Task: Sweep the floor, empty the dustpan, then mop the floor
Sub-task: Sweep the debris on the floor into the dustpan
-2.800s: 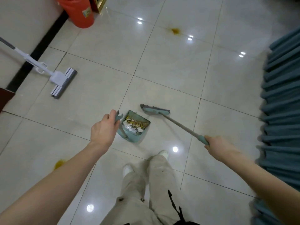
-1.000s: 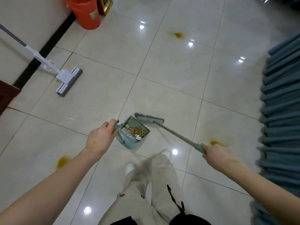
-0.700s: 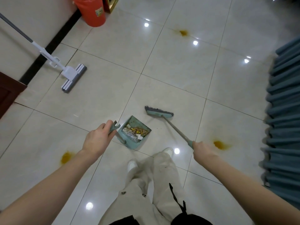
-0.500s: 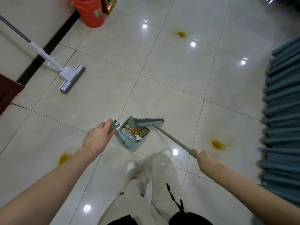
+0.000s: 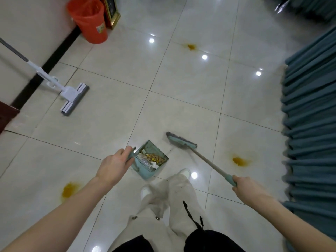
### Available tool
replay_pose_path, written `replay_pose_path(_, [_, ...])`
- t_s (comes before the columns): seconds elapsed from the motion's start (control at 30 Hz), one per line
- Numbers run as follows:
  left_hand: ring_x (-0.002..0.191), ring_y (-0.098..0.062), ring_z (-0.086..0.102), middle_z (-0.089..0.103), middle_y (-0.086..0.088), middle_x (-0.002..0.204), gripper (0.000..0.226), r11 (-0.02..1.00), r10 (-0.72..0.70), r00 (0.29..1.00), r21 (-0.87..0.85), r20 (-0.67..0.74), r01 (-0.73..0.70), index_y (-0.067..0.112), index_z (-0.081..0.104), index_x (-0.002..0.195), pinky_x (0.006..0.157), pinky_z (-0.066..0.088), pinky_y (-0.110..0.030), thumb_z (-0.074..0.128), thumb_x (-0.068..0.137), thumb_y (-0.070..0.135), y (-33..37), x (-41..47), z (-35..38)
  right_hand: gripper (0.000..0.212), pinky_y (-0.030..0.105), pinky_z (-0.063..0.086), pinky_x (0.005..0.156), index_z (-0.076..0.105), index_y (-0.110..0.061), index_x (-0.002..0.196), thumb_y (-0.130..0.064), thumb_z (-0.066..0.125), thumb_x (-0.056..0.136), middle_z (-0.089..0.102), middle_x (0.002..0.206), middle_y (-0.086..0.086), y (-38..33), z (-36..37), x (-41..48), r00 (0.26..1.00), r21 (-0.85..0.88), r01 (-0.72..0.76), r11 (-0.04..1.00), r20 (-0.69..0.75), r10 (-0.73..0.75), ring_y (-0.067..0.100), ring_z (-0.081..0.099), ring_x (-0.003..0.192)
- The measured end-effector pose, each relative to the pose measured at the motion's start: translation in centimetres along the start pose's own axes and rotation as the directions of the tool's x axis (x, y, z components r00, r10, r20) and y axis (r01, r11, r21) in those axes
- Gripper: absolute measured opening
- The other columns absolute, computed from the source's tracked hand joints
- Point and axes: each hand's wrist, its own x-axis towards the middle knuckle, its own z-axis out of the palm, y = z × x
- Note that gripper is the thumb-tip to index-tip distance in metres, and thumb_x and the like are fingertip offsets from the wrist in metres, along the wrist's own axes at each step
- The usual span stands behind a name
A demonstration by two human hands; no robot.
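Left hand (image 5: 114, 165): fingers were curled tight round the short handle of a small teal plastic dustpan (image 5: 143, 172), thumb on top.
Right hand (image 5: 249, 188): it was closed in a fist round the teal grip at the end of a long-handled broom with a teal head and dark bristles (image 5: 181, 141).
Dustpan: it was held low in front of the person's feet, its open mouth turned towards the broom head. I could not tell whether its lip touched the tile.
Litter (image 5: 152, 159): a heap of yellow and white scraps lay inside the pan against its back wall.
Broom: the head was down by the floor, just beside the pan's mouth but apart from it, with the handle slanting back to the right hand.
Mop (image 5: 72, 96): a white flat-headed mop stood well off to the left, head on the floor and pole leaning towards the wall.
Bin (image 5: 89, 20): an orange plastic bin stood by the wall at the far left, beside a gold-framed board (image 5: 112, 11).
Floor (image 5: 109, 124): glossy cream tiles showed yellow-brown stains, one near the right hand (image 5: 240, 160), one below the left forearm (image 5: 70, 189) and one far ahead (image 5: 190, 46).
Curtain (image 5: 309, 124): pleated teal fabric ran along the right side.
Person: pale trousers (image 5: 172, 206) and white shoes (image 5: 184, 172) were close behind the pan.
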Motion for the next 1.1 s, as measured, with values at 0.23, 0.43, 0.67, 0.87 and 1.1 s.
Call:
replay_pose_path(0.23, [0.06,-0.038,0.062,0.063,-0.004,0.086,0.025,0.999,0.015,1.0,-0.031,-0.001,-0.015,0.025,0.037,0.105,0.049,0.042,-0.033,0.056,0.093,0.035,1.7,-0.8,1.0,0.023,0.022,0.037,0.052,0.056,-0.016,0.117,-0.02,0.044,0.098,0.044,0.077,-0.005,-0.4,2.6,-1.7,0.998,-0.035,-0.057,0.998,0.014,0.058,0.016,0.055,0.075])
replay_pose_path(0.43, [0.055,-0.037,0.06,0.06,-0.006,0.078,0.027,0.995,0.096,0.995,0.022,0.011,-0.097,0.022,0.037,0.1,0.047,0.044,-0.035,0.059,0.091,0.034,3.3,0.1,1.4,0.037,0.029,0.041,0.064,0.04,-0.019,0.134,-0.01,0.036,0.098,0.03,0.07,-0.007,-1.0,3.8,-5.1,0.994,-0.192,0.097,0.977,0.062,-0.086,0.011,0.04,0.058])
replay_pose_path(0.67, [0.062,-0.038,0.062,0.061,-0.006,0.085,0.025,0.998,0.058,0.998,0.032,0.034,-0.059,0.02,0.043,0.108,0.051,0.041,-0.035,0.054,0.093,0.037,2.7,0.3,0.5,0.026,0.027,0.043,0.058,0.05,-0.028,0.123,-0.032,0.046,0.097,0.052,0.086,-0.003,-0.3,2.8,-6.1,0.995,-0.097,0.087,0.992,0.051,-0.083,0.017,0.053,0.071])
replay_pose_path(0.87, [0.062,-0.039,0.062,0.061,-0.006,0.088,0.023,1.0,-0.019,0.999,0.014,0.032,0.019,0.022,0.038,0.105,0.052,0.044,-0.037,0.052,0.094,0.036,0.6,0.5,-1.0,0.025,0.029,0.049,0.062,0.052,-0.029,0.12,-0.034,0.048,0.096,0.059,0.087,-0.004,1.3,2.2,-5.4,1.0,0.058,0.005,0.998,0.024,-0.007,0.017,0.059,0.074])
replay_pose_path(1.1, [0.072,-0.036,0.063,0.062,-0.003,0.098,0.024,0.991,-0.121,0.992,0.061,0.016,0.12,0.02,0.04,0.108,0.057,0.045,-0.037,0.047,0.095,0.039,-1.9,3.4,-3.4,0.021,0.028,0.05,0.052,0.056,-0.024,0.115,-0.03,0.049,0.096,0.058,0.082,-0.002,1.9,-1.1,-1.3,0.998,0.187,-0.065,0.98,-0.011,0.068,0.015,0.058,0.069])
